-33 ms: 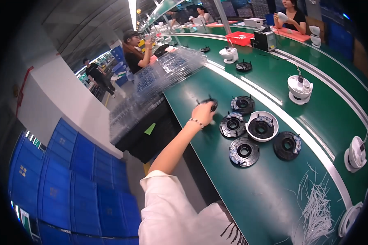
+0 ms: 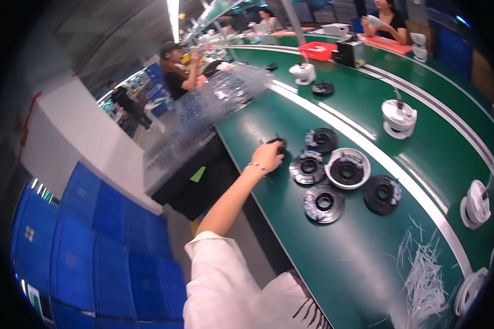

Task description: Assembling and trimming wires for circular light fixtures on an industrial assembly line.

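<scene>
My left hand [image 2: 267, 157], with a beaded bracelet at the wrist, reaches out over the green work surface. Its fingers are closed on a dark plastic part [image 2: 280, 146], mostly hidden by the hand, with thin prongs sticking up. Just right of it lie round black plastic discs with circuit boards: one disc [image 2: 321, 141] farther off, another [image 2: 307, 167] nearest the hand, a third [image 2: 324, 203] closer to me. A white round housing [image 2: 366, 182] holds a similar disc [image 2: 347, 169]. Another black disc [image 2: 382, 194] lies to its right. My right hand is out of view.
White ties or strips [image 2: 425, 285] lie in a pile at near right. Several white units, one a white housing [image 2: 399, 118], stand on the conveyor. Clear plastic trays [image 2: 219, 96] are stacked at the far left, blue crates [image 2: 74, 247] nearer. Co-workers sit farther along.
The whole view has shifted slightly to the left. My left hand, still gripping the dark part, has come slightly nearer relative to the discs.
</scene>
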Available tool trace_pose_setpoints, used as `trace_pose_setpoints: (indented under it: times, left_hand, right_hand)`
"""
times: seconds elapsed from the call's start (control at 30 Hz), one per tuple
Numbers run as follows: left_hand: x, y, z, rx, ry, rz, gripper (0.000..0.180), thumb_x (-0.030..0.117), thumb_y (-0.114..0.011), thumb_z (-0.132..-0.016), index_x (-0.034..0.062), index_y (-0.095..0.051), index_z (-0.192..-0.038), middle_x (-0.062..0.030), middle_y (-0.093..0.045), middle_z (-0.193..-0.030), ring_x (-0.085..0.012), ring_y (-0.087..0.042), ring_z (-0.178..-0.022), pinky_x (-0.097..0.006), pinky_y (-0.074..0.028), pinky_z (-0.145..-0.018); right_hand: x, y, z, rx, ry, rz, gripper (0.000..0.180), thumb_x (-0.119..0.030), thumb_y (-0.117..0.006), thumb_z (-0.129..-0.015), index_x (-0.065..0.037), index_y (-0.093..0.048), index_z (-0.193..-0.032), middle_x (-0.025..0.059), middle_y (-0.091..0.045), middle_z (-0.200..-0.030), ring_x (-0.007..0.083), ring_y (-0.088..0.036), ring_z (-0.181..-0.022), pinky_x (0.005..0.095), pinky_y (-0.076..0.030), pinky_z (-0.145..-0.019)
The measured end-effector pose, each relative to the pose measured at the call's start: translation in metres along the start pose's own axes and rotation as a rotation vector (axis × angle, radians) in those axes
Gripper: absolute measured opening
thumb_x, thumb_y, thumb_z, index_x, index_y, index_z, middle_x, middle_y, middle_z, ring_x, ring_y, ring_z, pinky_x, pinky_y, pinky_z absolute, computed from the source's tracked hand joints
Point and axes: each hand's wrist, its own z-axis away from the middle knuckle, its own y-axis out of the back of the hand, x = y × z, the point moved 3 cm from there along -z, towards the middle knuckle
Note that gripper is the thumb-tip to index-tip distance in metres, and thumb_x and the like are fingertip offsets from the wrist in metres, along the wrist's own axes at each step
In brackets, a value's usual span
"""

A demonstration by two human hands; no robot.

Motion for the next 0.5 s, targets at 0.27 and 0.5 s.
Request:
trace_pose_setpoints:
  times: [0.27, 0.5]
  left_hand:
    - [0.071, 0.02, -0.058, -0.001, -0.266, -0.13, 0.023, 0.028, -0.061, -0.073, 0.0079, -0.065, -0.083, -0.0138, -0.063, -0.083, -0.0294, -0.06, -0.08, -0.04, -0.045, -0.073]
    - [0.293, -0.09, -0.121, -0.891, 0.051, 1.094, 0.066, 0.046, -0.045, -0.084, -0.0074, -0.033, -0.12, -0.0233, -0.05, -0.112, -0.0304, -0.057, -0.089, -0.036, -0.048, -0.078]
  right_hand:
    - [-0.013, -0.001, -0.041, -0.181, 0.217, 0.235, 0.062, -0.006, -0.064, -0.057, 0.015, -0.04, -0.109, 0.0336, -0.052, -0.089, 0.0442, -0.057, -0.072, 0.0468, -0.048, -0.058]
    - [-0.011, 0.002, -0.048, -0.053, 0.153, 0.101, 0.06, -0.006, -0.064, -0.055, 0.016, -0.044, -0.108, 0.0289, -0.053, -0.093, 0.039, -0.056, -0.079, 0.0423, -0.044, -0.065]
